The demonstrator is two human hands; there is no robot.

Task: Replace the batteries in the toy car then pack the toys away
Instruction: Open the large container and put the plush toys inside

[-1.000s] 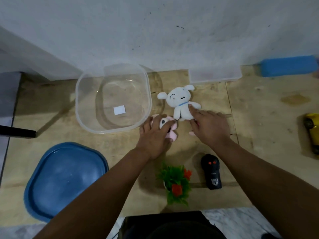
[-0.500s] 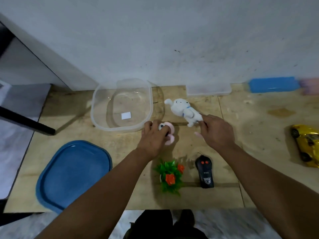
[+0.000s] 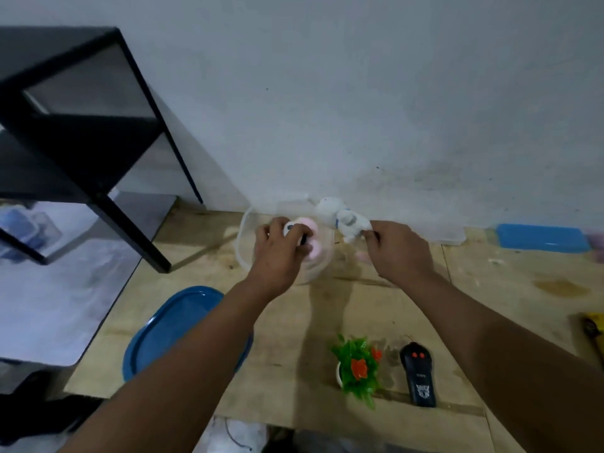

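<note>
My left hand (image 3: 277,253) grips a small pink plush toy (image 3: 307,235) and holds it over the clear plastic tub (image 3: 243,243) by the wall. My right hand (image 3: 397,248) pinches a white plush dog (image 3: 340,217) by one leg, lifted above the tub's right rim. A black remote control (image 3: 418,376) lies on the wooden board near me. Only a sliver of the yellow toy car (image 3: 593,328) shows at the right edge.
The tub's blue lid (image 3: 170,325) lies on the board at the left. A small potted plastic plant (image 3: 358,367) stands beside the remote. A black metal shelf (image 3: 81,132) stands at the left. A blue box (image 3: 542,238) and a clear lid (image 3: 447,235) sit against the wall.
Both hands lifted their plush toys off the board and carried them left and up over the tub. The camera tilted up, showing more wall and the black shelf.
</note>
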